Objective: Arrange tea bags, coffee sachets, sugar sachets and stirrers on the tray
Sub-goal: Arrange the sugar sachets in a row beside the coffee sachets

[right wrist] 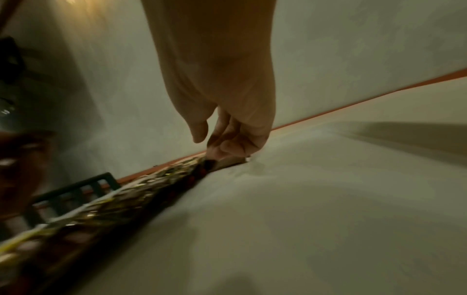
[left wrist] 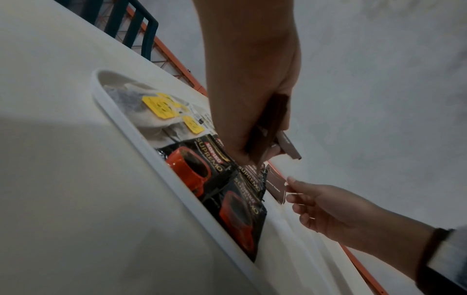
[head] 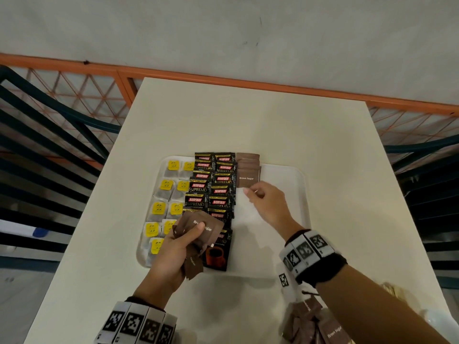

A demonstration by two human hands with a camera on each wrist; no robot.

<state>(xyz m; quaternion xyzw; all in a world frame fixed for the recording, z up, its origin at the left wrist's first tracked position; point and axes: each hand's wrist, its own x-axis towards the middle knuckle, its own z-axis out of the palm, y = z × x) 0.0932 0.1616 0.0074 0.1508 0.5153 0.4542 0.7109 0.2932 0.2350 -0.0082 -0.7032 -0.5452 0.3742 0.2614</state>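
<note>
A white tray point(head: 301, 184) lies on the cream table point(head: 248, 125). Yellow-tagged tea bags point(head: 166, 186) fill its left side in two columns, with black Kopiko coffee sachets point(head: 216, 194) beside them. A short overlapping row of brown sugar sachets point(head: 248, 178) starts at the tray's far edge, right of the coffee. My right hand point(head: 250, 191) pinches the near edge of the front sachet point(left wrist: 275, 185). Over the near coffee sachets, my left hand point(head: 196, 234) grips a fanned bunch of brown sugar sachets point(head: 206, 227). The right wrist view is blurred and shows only curled fingers point(right wrist: 227, 143) low on the tray.
More brown sugar sachets point(head: 310, 324) lie on the table's near right, partly under my right forearm. Dark slatted chairs point(head: 49, 145) stand at both sides. An orange mesh railing point(head: 198, 75) runs behind the table's far edge.
</note>
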